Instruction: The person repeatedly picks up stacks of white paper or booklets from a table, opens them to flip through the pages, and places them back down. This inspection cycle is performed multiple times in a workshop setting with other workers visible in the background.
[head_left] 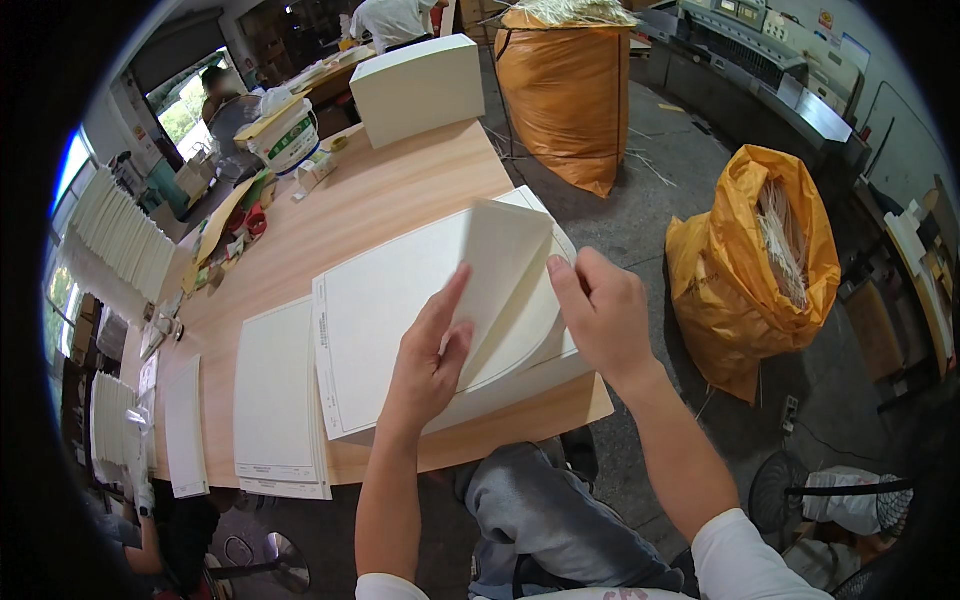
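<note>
A thick stack of white printed sheets lies at the table's near right edge. One top sheet is bent up and curled over the stack. My right hand is closed, with thumb and bent fingers pinching sheet edges at the stack's right side. My left hand stands over the stack, its fingers stretched along the curled sheet and its thumb apart from them. A thinner pile of printed sheets lies just left of the stack, and a narrow white pile lies farther left.
The wooden table carries a large white block of paper and a white bucket at its far end. Two orange sacks of paper strips stand on the floor to the right. A person is at the back; another sits far left.
</note>
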